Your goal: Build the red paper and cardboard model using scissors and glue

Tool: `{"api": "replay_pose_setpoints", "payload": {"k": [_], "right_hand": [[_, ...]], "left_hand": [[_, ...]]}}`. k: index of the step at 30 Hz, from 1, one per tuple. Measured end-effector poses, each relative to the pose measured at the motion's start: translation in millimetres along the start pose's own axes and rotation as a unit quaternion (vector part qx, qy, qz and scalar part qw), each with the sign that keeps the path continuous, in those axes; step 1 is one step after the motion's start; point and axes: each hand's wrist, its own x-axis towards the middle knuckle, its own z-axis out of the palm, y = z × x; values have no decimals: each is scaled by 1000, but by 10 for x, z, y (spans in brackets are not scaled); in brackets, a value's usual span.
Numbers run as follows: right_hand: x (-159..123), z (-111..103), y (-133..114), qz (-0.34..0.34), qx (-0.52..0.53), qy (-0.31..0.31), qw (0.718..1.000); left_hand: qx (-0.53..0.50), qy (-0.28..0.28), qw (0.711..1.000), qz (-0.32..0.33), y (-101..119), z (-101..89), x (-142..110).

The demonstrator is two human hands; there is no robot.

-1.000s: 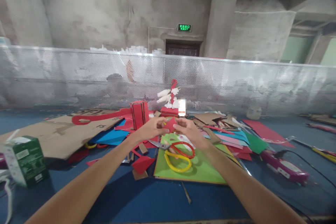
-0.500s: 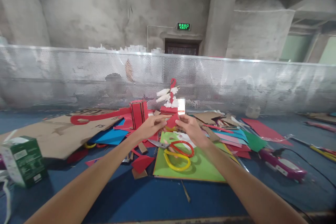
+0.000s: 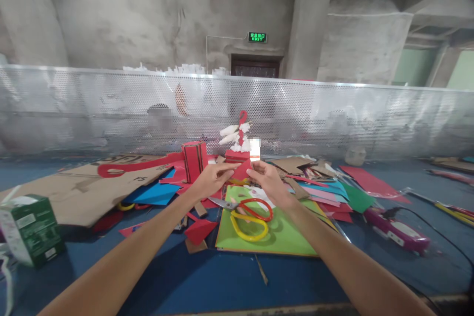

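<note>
My left hand (image 3: pixel 209 180) and my right hand (image 3: pixel 267 180) meet over the blue table, each pinching a side of a small red paper piece (image 3: pixel 241 170). Just beyond it stands a red box topped with white rolls and a red loop (image 3: pixel 239 145). Below my hands lie scissors with a red and a yellow handle (image 3: pixel 251 215) on a green sheet (image 3: pixel 285 234). A red striped box (image 3: pixel 194 160) stands to the left of my left hand.
Large cardboard (image 3: pixel 74 192) covers the left of the table, with a green carton (image 3: pixel 31 229) at the near left. Coloured paper scraps (image 3: pixel 333 195) pile at the right beside a purple glue gun (image 3: pixel 398 232) with a cable. A perforated metal screen (image 3: pixel 111 108) runs behind.
Both hands have moved slightly farther away with the red paper piece, closer to the red box with white rolls. The view has shifted a little.
</note>
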Motion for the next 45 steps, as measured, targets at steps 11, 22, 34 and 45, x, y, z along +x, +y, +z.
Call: {"api": "replay_pose_setpoints", "payload": {"k": [11,22,34,45], "right_hand": [[-2,-18,-33,-25,-74,-66,995],[36,-133,30,-132,-196,-34,971],[-48,-124,-76,-317,-275,-83,904],[2,-92,-50,-119,-118,-67,984]], "left_hand": [[-49,27,998,-39,-58,36,58],[27,-130,972,-193,-545,-289,21],[112,5,984,-139,-424,-220,25],[-139,45,988,-59,18,-46,72]]}}
